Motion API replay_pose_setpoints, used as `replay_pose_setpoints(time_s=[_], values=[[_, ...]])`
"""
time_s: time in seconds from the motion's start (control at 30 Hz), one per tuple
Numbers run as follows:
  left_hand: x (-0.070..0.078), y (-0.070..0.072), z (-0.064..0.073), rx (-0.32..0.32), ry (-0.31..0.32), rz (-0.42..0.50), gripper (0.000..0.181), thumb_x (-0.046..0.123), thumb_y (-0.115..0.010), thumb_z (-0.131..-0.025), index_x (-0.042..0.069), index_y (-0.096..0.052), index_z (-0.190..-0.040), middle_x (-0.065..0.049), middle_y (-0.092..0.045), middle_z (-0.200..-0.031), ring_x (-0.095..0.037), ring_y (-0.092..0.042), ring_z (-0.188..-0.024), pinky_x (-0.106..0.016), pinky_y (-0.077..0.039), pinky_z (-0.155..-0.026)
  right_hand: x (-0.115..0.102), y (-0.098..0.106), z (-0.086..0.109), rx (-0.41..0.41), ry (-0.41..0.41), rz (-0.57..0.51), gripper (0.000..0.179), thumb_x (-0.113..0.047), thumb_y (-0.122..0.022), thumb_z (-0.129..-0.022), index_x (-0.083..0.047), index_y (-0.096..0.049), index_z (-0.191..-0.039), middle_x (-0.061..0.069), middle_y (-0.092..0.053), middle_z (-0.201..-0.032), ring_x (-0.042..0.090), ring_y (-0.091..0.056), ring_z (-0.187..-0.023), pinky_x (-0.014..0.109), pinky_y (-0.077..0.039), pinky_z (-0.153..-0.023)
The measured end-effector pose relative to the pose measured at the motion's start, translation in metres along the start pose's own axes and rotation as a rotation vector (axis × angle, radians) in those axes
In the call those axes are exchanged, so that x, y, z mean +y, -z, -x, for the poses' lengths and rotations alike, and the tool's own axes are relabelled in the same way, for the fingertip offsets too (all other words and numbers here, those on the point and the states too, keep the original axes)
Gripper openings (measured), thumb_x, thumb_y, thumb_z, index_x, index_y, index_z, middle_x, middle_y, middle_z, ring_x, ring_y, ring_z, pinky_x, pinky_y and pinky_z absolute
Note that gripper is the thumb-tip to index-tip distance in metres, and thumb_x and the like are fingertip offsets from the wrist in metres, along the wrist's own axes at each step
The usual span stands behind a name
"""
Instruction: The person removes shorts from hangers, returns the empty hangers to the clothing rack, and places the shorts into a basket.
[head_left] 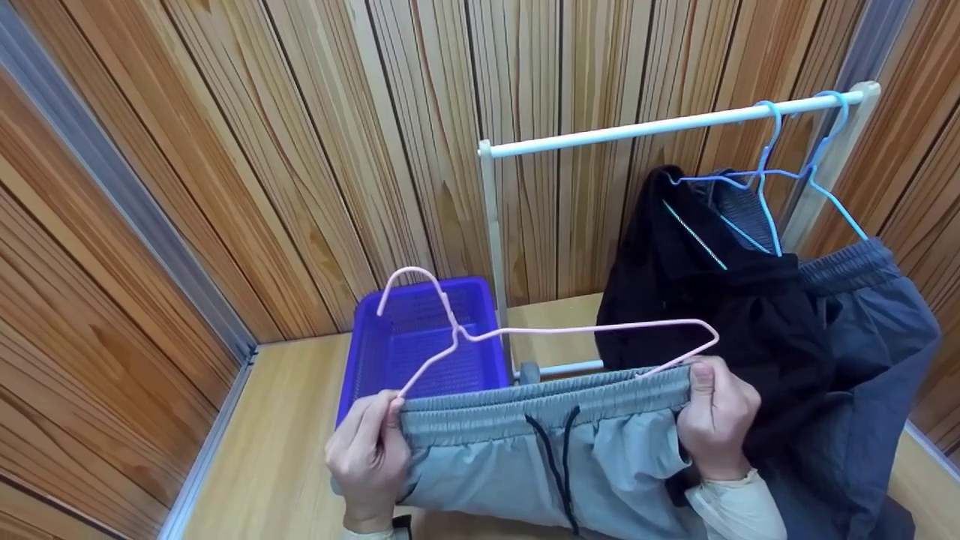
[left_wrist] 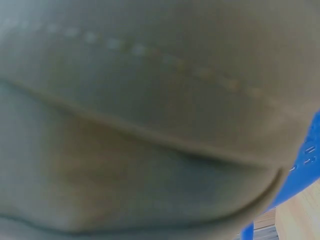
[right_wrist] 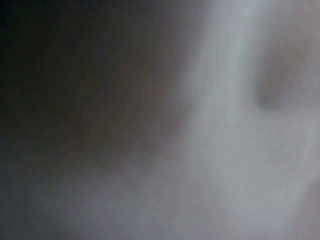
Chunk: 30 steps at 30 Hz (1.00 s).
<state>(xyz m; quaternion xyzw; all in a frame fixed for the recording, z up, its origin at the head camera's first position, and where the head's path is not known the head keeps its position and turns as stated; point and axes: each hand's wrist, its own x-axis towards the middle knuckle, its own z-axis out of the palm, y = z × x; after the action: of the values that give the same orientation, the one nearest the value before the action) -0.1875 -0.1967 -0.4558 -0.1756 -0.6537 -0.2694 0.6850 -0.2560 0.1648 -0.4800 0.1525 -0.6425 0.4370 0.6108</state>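
Observation:
Grey-green pants with a black drawstring are stretched between both hands by the elastic waistband. At the waistband's left end, my left hand grips the cloth, thumb and fingers at the lower left tip of a pink hanger. My right hand grips the other end, thumb on top. The hanger's right arm bends down into the waistband, while its hook stands free above, to the left. Close grey cloth fills most of the left wrist view; the right wrist view is blurred by cloth.
Behind the pants sits a purple plastic basket on the wooden floor. A white rack rail carries blue hangers with black pants and dark grey-blue pants at the right. Wood-panelled walls close in behind.

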Motion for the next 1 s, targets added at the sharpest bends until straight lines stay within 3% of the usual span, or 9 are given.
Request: replay_pose_setpoints(time_s=[0.23,0.47,0.57,0.8,1.0], values=[[-0.004,0.003,0.000,0.034,0.038,-0.046,0.037,0.023,-0.068,-0.105,-0.005,-0.077,-0.082,-0.014,-0.073,-0.073,-0.025,-0.067,-0.061,-0.021,-0.057,-0.065,-0.002,-0.005,0.001,0.021,-0.008,-0.046,0.055,-0.028,-0.055,-0.110,0.012,-0.063,-0.072,0.022,-0.055,-0.061,0.013,-0.047,-0.056,0.013,-0.042,-0.066],[-0.007,0.004,0.000,0.051,0.051,-0.070,0.038,0.025,-0.067,-0.105,-0.004,-0.077,-0.082,-0.013,-0.073,-0.073,-0.025,-0.066,-0.060,-0.027,-0.056,-0.062,-0.002,-0.009,0.003,-0.010,0.015,-0.071,0.054,-0.027,-0.055,-0.110,0.010,-0.063,-0.071,0.020,-0.055,-0.060,0.016,-0.046,-0.056,0.022,-0.041,-0.061],[-0.006,0.003,0.000,0.044,0.044,-0.063,0.038,0.024,-0.067,-0.105,-0.004,-0.077,-0.083,-0.013,-0.073,-0.073,-0.025,-0.067,-0.061,-0.028,-0.056,-0.061,-0.003,-0.010,0.006,-0.029,0.013,-0.090,0.053,-0.025,-0.056,-0.110,0.010,-0.063,-0.071,0.020,-0.055,-0.060,0.015,-0.048,-0.056,0.021,-0.042,-0.062],[-0.002,0.002,0.002,0.029,0.025,-0.071,0.037,0.024,-0.066,-0.106,-0.003,-0.077,-0.083,-0.012,-0.074,-0.074,-0.024,-0.068,-0.061,-0.027,-0.058,-0.061,-0.005,-0.011,0.014,-0.066,-0.021,-0.179,0.040,-0.006,-0.054,-0.106,0.011,-0.064,-0.072,0.019,-0.058,-0.063,0.005,-0.054,-0.061,0.010,-0.045,-0.070],[0.004,0.006,-0.003,0.031,0.035,-0.085,0.039,0.025,-0.066,-0.106,-0.004,-0.077,-0.082,-0.013,-0.074,-0.073,-0.024,-0.067,-0.060,-0.026,-0.057,-0.060,-0.003,-0.015,0.019,-0.183,-0.006,-0.270,0.031,0.009,-0.052,-0.099,0.007,-0.064,-0.071,0.013,-0.058,-0.063,0.007,-0.052,-0.058,0.016,-0.044,-0.061]])
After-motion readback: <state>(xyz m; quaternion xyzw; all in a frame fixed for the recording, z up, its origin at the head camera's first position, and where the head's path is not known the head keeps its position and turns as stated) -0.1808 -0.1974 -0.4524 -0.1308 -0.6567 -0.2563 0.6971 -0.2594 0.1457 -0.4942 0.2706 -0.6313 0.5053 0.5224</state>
